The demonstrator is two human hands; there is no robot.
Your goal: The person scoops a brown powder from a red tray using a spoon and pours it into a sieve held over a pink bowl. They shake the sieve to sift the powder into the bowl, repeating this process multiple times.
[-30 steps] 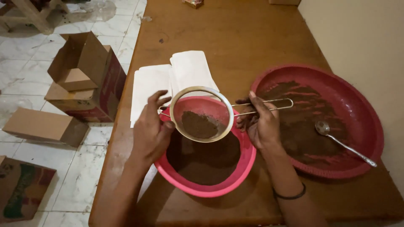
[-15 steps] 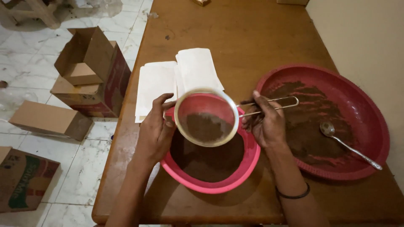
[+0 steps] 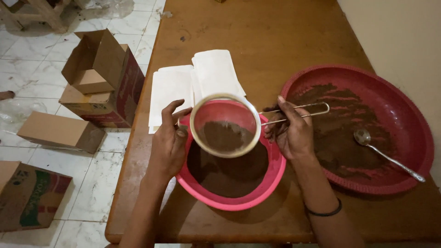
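Observation:
A round metal sieve (image 3: pixel 224 125) with brown powder in its mesh hangs tilted over a pink bowl (image 3: pixel 229 202). My right hand (image 3: pixel 289 133) grips the sieve's wire handle. My left hand (image 3: pixel 169 142) rests against the sieve's left rim and the bowl's edge, fingers curled. Sifted brown powder lies in the bottom of the bowl. To the right stands a wide red basin (image 3: pixel 404 115) with a thin layer of the same powder and a metal spoon (image 3: pixel 383 154) lying in it.
White paper bags (image 3: pixel 193 82) lie on the wooden table (image 3: pixel 257 36) behind the bowl. Cardboard boxes (image 3: pixel 98 78) stand on the tiled floor at the left. A beige wall runs along the table's right side.
The sieve has shifted slightly and tilted over the bowl while both hands stay on it. The view has drifted a little.

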